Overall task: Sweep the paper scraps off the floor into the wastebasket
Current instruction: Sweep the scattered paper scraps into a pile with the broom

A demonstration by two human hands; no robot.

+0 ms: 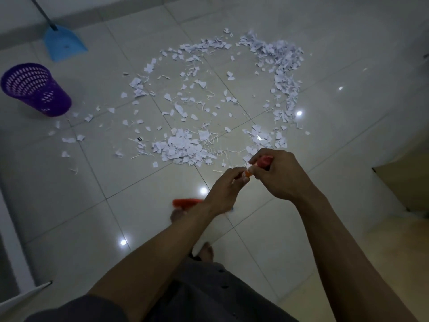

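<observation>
Glossy pale floor tiles [69, 205] mirror several small bright spots of light [203, 190] in a dimly lit room. A grey skirting [92, 13] runs along the far edge. A beige block [408, 182], perhaps furniture, stands at right.

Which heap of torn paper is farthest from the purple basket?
The long curved band of white paper scraps at far right; the other heaps lie nearer the purple mesh plastic wastebasket.

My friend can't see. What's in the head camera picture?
A left hand and right hand grip a red broom near paper scraps scattered in a ring on the tiled floor. A purple wastebasket and blue dustpan sit at left.
</observation>
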